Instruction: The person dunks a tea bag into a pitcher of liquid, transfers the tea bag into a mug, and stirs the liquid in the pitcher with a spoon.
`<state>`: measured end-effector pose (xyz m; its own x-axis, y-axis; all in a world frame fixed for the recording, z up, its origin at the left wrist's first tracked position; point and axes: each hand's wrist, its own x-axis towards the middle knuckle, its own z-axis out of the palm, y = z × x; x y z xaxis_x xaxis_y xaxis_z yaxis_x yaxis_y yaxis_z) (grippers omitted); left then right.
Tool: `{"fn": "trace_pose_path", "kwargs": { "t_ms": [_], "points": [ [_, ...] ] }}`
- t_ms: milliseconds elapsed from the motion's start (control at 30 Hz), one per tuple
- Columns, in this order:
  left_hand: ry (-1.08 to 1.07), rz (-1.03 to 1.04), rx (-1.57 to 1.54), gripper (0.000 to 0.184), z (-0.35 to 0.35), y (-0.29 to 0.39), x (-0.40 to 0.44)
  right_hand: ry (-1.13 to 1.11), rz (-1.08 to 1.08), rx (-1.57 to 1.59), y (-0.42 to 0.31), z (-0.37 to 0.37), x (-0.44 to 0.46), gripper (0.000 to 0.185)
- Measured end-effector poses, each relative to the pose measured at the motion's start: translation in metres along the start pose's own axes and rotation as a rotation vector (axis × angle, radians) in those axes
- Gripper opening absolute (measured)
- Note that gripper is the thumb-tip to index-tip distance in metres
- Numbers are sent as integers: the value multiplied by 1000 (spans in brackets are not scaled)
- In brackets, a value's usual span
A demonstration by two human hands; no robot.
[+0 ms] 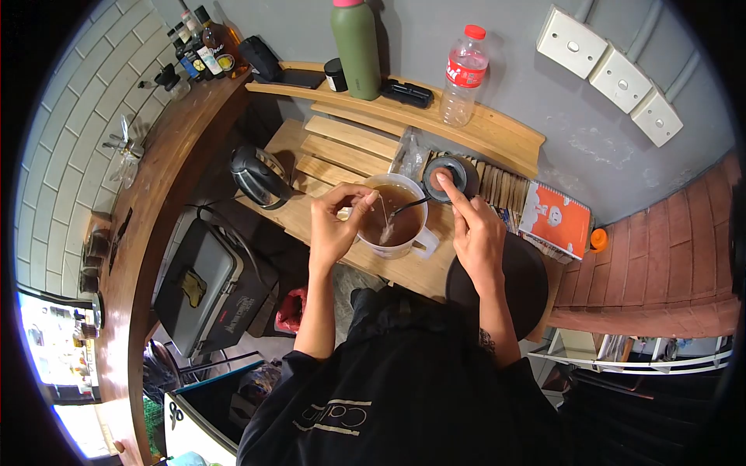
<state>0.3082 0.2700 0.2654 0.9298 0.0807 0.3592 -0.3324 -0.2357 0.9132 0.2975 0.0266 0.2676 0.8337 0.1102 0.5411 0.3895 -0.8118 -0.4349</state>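
Observation:
My left hand (339, 224) is pinched around the string of a tea bag (387, 233), which hangs in a clear plastic measuring jug (425, 242). Brown liquid fills much of the jug. From my right hand (478, 233) the index finger stretches out and appears to touch the brown middle of a dark round container (453, 175) just behind the jug. The other fingers of that hand are curled, with nothing visible in them. A thin black handle (409, 205) runs from the liquid over the jug's rim toward the container; its lower end is hidden.
A black kettle (258, 177) stands left on the wooden slatted table (342, 146). A dark round stool-like disc (505, 283) is by my right forearm. An orange notebook (556, 221) lies at the right. On the shelf behind are a green bottle (356, 50) and a plastic bottle (464, 78).

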Motion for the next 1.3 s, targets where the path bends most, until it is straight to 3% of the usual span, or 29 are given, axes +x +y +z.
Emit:
{"fn": "trace_pose_path", "kwargs": {
  "t_ms": [100,233,400,667,800,1033,1300],
  "points": [
    [-32,-82,12,14,2,3,0,37,-31,19,2,1,-1,72],
    [2,42,-48,14,1,13,0,32,-31,29,2,1,0,71],
    [-5,-98,8,14,5,-18,-3,34,-27,24,1,2,-1,71],
    [26,50,-61,14,2,14,1,36,-27,52,1,4,0,72],
    [-1,-33,27,14,8,-13,-2,32,-15,39,2,6,-2,73],
    [22,64,-27,13,5,14,-1,32,-35,35,0,3,0,73],
    [-11,-25,-23,12,6,1,-6,30,-27,39,2,4,-2,72]
  ]
}}
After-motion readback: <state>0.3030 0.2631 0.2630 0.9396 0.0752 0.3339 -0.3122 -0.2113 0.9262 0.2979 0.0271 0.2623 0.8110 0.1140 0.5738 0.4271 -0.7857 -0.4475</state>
